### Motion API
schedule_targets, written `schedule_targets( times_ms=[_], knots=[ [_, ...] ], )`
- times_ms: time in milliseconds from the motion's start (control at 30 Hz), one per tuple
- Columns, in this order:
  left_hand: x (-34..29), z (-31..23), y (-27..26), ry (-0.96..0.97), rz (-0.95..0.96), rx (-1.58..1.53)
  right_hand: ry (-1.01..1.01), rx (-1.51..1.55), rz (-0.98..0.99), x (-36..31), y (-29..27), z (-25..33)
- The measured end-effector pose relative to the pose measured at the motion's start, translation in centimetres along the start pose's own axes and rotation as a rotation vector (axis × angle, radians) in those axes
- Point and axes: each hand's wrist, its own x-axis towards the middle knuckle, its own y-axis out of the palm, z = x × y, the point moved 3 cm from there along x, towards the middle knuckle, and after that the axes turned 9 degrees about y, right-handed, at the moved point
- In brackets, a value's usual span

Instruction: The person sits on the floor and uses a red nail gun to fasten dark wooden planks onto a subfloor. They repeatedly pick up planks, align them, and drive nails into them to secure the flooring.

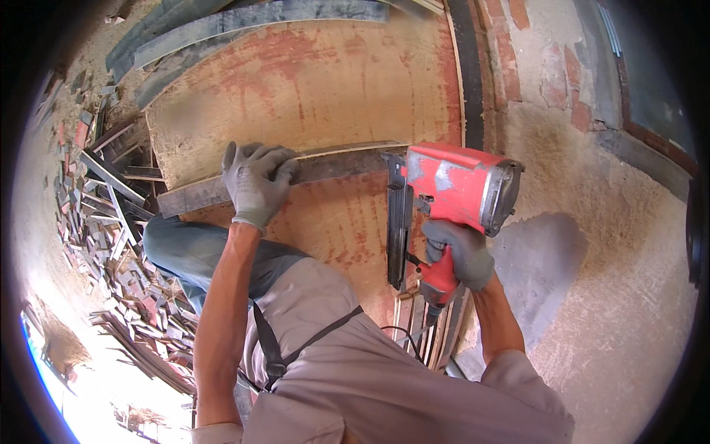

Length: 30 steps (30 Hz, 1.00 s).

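A long wooden batten [336, 166] with a dark, worn face lies across a large plywood sheet [340, 89] stained with red streaks. My left hand [259, 183], in a grey glove, grips the batten left of its middle, fingers over its far edge. In my gloved right hand [466, 255] is the handle of a red nail gun [451, 181] with scuffed paint. Its nose meets the batten's right end, and its black magazine [398, 229] points back toward me. Whether a nail is in the wood cannot be seen.
Several planks [259, 21] lie on the sheet's far side. A dark strip [470, 81] runs along its right edge. Wood offcuts [118, 229] are heaped on the left floor. A thin black hose [403, 337] curves below the nail gun. Right is a patched concrete floor [614, 296].
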Motion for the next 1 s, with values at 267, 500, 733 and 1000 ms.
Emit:
schedule_targets(
  times_ms=[267, 500, 733, 1000],
  knots=[
    [-0.2, 0.3, 0.2, -0.005, -0.016, 0.008, -0.041, -0.065, -0.021, -0.5, 0.8, 0.9],
    [-0.2, 0.3, 0.0, 0.014, -0.029, 0.020, 0.011, -0.097, 0.075, -0.5, 3.6, 0.9],
    [-0.3, 0.4, 0.2, -0.024, -0.035, -0.002, 0.030, -0.080, 0.096, 0.1, 6.4, 0.7],
    [-1.3, 2.1, -3.3, -0.080, -0.220, 0.038, -0.009, -0.154, 0.111, 0.9, 5.2, -0.9]
  ],
)
